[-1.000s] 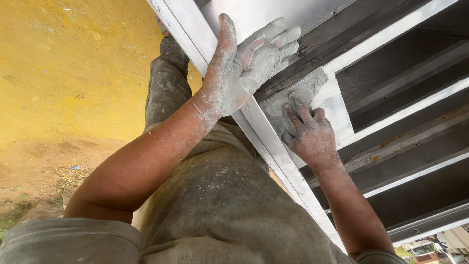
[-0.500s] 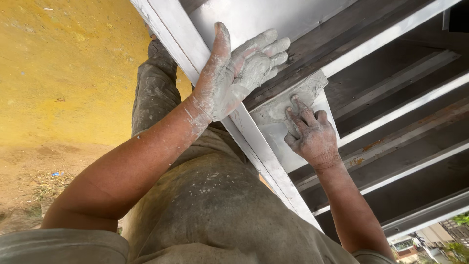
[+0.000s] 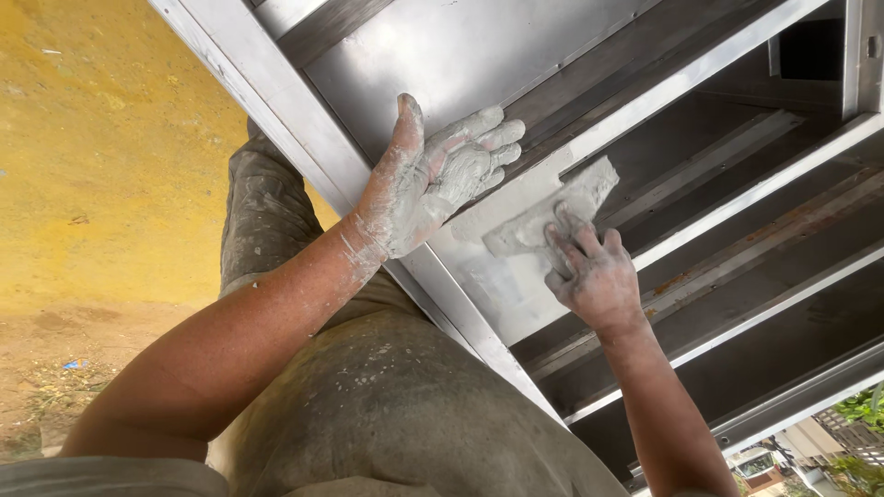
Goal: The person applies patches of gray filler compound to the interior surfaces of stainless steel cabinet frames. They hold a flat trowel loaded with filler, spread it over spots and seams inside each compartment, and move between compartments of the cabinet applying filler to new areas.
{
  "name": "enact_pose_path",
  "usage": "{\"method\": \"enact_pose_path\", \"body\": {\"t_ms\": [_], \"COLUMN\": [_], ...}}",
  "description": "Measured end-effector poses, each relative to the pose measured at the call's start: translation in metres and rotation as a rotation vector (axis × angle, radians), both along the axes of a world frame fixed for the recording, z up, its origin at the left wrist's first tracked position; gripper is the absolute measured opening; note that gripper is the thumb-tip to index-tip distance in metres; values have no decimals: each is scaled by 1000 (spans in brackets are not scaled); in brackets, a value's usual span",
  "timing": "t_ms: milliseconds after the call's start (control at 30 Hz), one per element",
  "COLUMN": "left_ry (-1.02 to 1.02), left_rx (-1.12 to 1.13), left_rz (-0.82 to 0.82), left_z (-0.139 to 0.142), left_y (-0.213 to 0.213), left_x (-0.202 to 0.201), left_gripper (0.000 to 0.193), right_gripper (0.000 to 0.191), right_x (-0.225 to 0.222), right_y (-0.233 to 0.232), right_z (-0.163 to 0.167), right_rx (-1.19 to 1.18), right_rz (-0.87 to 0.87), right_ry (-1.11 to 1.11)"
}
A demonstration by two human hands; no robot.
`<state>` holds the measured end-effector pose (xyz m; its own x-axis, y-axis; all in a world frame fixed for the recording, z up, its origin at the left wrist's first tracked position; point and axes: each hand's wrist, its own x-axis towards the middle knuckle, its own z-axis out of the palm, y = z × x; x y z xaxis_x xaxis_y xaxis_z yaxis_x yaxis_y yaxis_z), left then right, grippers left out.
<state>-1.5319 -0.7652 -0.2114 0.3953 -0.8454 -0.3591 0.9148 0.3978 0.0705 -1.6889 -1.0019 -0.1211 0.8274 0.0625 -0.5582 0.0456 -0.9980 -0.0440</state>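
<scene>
My left hand (image 3: 433, 179), coated in grey-white paste, lies flat with fingers apart against a shiny metal panel (image 3: 442, 55) beside a pale metal frame rail (image 3: 276, 101). It holds nothing. My right hand (image 3: 594, 276) presses its fingers on a flat, paste-covered putty blade (image 3: 543, 221). The blade lies against a white smeared patch (image 3: 502, 276) on the frame. The two hands are a short way apart, the right one lower and further right.
Dark metal slats and pale crossbars (image 3: 737, 184) fill the right side. My paste-spattered grey trousers (image 3: 368, 396) are below the arms. A yellow wall (image 3: 92, 138) and bare dirt ground (image 3: 46, 368) lie at left. A building and greenery (image 3: 773, 456) show at the bottom right.
My right hand has slid the blade a little along the white patch. My left hand stays spread flat on the metal. The view has shifted slightly.
</scene>
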Motion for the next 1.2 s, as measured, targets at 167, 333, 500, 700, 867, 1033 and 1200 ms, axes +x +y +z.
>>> {"method": "enact_pose_path", "body": {"t_ms": [167,333,500,700,867,1033,1200], "left_ry": [33,31,66,130,156,194,120], "left_rx": [-1,-2,-23,-120,-178,-203,-193], "left_rz": [16,27,23,26,28,69,103], "left_z": [-3,-7,-11,-15,-17,-21,-29], "left_y": [-3,-6,-7,-13,-15,-11,-13], "left_x": [-1,-3,-2,8,14,11,2], "left_gripper": [105,106,108,121,126,120,118], "right_gripper": [54,50,56,53,49,47,53], "right_x": [11,28,11,20,-15,-29,-5], "right_y": [-17,-38,-49,-106,-128,-39,47], "right_z": [8,-21,1,-41,11,26,-6], "right_rx": [51,73,18,137,49,124,140], "right_rz": [10,104,-44,25,-40,-83,29], "right_ry": [-43,-132,-45,-255,-178,-208,-60]}}
